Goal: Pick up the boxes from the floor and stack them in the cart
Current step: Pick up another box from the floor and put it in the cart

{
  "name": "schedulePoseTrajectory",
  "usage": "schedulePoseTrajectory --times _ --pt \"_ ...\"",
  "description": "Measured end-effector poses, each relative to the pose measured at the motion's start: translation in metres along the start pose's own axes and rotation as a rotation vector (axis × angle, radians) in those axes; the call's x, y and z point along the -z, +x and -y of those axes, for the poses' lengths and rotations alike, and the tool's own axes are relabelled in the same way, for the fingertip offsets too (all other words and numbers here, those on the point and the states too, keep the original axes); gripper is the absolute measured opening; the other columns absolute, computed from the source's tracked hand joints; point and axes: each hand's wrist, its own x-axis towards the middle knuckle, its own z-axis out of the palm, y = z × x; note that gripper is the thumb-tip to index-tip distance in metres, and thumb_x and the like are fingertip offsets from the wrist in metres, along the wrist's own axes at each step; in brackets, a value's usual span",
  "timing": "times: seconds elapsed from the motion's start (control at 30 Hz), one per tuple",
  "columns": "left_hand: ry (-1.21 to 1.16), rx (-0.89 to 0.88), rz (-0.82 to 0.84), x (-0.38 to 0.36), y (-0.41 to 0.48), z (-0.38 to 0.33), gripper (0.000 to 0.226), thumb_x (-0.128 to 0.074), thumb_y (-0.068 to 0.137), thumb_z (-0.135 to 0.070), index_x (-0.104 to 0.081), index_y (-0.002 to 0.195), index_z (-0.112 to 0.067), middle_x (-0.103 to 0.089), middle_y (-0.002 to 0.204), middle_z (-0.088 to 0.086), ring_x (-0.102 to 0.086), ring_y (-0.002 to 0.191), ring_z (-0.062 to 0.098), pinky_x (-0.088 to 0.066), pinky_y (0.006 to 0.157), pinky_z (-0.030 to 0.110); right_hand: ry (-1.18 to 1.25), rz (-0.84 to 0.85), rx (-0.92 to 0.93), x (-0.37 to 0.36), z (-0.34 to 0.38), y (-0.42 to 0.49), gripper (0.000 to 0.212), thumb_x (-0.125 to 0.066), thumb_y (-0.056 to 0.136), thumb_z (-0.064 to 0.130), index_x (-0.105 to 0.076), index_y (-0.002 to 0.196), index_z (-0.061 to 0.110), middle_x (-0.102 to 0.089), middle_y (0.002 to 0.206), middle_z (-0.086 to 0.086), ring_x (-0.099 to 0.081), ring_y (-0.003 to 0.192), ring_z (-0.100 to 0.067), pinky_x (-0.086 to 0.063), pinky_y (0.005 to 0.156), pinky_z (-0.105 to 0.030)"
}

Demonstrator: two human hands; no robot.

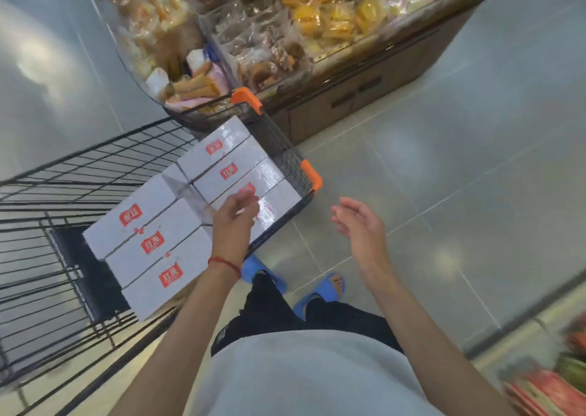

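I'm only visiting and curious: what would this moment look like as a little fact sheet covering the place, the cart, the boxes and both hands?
place: shop aisle, grey tiled floor, bins of wrapped snacks
cart: black wire shopping cart with orange corner guards
boxes: white rectangular boxes with red labels, seven tops visible, side by side in the cart
left hand: over the boxes, holding nothing; contact unclear
right hand: open, above the floor beside the cart
boxes on floor: none in view

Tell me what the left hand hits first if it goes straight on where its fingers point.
Probably the white boxes at the cart's end, just beyond the fingertips of the left hand. If it passes above them, the cart's wire rim comes next; height is hard to judge.
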Motion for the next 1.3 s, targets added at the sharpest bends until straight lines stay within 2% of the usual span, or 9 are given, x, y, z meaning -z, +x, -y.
schedulePoseTrajectory --times 0.1,0.23,0.3,0.37,0.43,0.7,0.9,1.1,1.3 --pt "0.055 -0.045 0.11 -0.06 -0.01 -0.01 0.02 -0.064 0.093 -0.007 -0.071 0.103 -0.024 -0.071 0.119 0.006 -0.066 0.11 0.021 -0.052 0.097 0.038 0.076 -0.079 0.013 0.055 0.007 0.001 0.015 -0.066 0.097 0.009 -0.069 0.106 0.02 -0.073 0.099 -0.008 -0.066 0.092 -0.016 -0.05 0.088 -0.032" --pt "0.134 -0.104 0.253 -0.141 -0.022 -0.022 0.022 -0.06 0.094 0.001 -0.068 0.113 -0.007 -0.071 0.104 0.001 -0.065 0.083 -0.003 -0.051 0.075 0.015 0.158 -0.212 0.026 0.122 0.016 0.004 0.015 -0.067 0.096 0.01 -0.07 0.105 0.023 -0.073 0.105 -0.009 -0.065 0.093 -0.016 -0.05 0.087 -0.029" --pt "0.182 -0.126 0.357 -0.18 -0.024 -0.028 0.023 -0.06 0.095 0.001 -0.067 0.114 -0.008 -0.07 0.105 -0.001 -0.065 0.085 -0.008 -0.05 0.082 0.015 0.216 -0.286 0.029 0.151 0.021 0.007 0.015 -0.067 0.096 0.011 -0.071 0.105 0.023 -0.074 0.108 -0.011 -0.065 0.096 -0.017 -0.051 0.086 -0.029" --pt "0.222 -0.134 0.453 -0.22 -0.021 -0.034 0.023 -0.061 0.094 0.0 -0.068 0.111 -0.014 -0.071 0.105 -0.003 -0.065 0.09 -0.003 -0.049 0.087 0.021 0.284 -0.353 0.028 0.179 0.027 0.014 0.015 -0.067 0.096 0.01 -0.071 0.106 0.02 -0.073 0.114 -0.014 -0.066 0.098 -0.017 -0.052 0.085 -0.027" --pt "0.255 -0.14 0.531 -0.262 -0.015 -0.043 0.025 -0.061 0.093 0.001 -0.068 0.109 -0.018 -0.071 0.102 -0.004 -0.065 0.09 -0.001 -0.047 0.082 0.02 0.346 -0.413 0.028 0.205 0.035 0.027 0.017 -0.066 0.096 0.008 -0.071 0.109 0.017 -0.073 0.113 -0.016 -0.066 0.098 -0.018 -0.053 0.085 -0.028" --pt "0.322 -0.189 0.795 -0.451 0.025 -0.1 0.024 -0.056 0.096 0.002 -0.064 0.112 -0.014 -0.069 0.112 0.005 -0.064 0.103 0.013 -0.049 0.084 0.023 0.482 -0.643 0.082 0.316 0.106 0.12 0.018 -0.064 0.096 0.004 -0.069 0.109 0.015 -0.071 0.106 -0.009 -0.066 0.091 -0.016 -0.051 0.087 -0.03" --pt "0.389 -0.229 0.939 -0.587 0.049 -0.157 0.024 -0.057 0.095 0.002 -0.065 0.109 -0.015 -0.069 0.099 -0.003 -0.063 0.095 0.014 -0.047 0.072 0.011 0.526 -0.756 0.064 0.38 0.167 0.176 0.017 -0.067 0.095 0.009 -0.072 0.103 0.023 -0.073 0.113 -0.012 -0.067 0.101 -0.017 -0.053 0.091 -0.032" --pt "0.435 -0.209 1.044 -0.71 0.061 -0.191 0.026 -0.057 0.095 0.0 -0.066 0.102 -0.023 -0.069 0.099 -0.007 -0.063 0.095 0.01 -0.046 0.073 0.013 0.612 -0.85 0.057 0.451 0.207 0.23 0.018 -0.066 0.096 0.008 -0.074 0.105 0.022 -0.073 0.117 -0.012 -0.067 0.107 -0.02 -0.055 0.095 -0.034" --pt "0.478 -0.225 1.092 -0.857 0.061 -0.211 0.028 -0.058 0.093 0.002 -0.067 0.102 -0.023 -0.071 0.101 -0.003 -0.065 0.098 0.012 -0.047 0.075 0.017 0.69 -0.95 0.057 0.562 0.245 0.299 0.018 -0.066 0.095 0.007 -0.073 0.11 0.014 -0.072 0.119 -0.017 -0.067 0.1 -0.02 -0.054 0.098 -0.042"
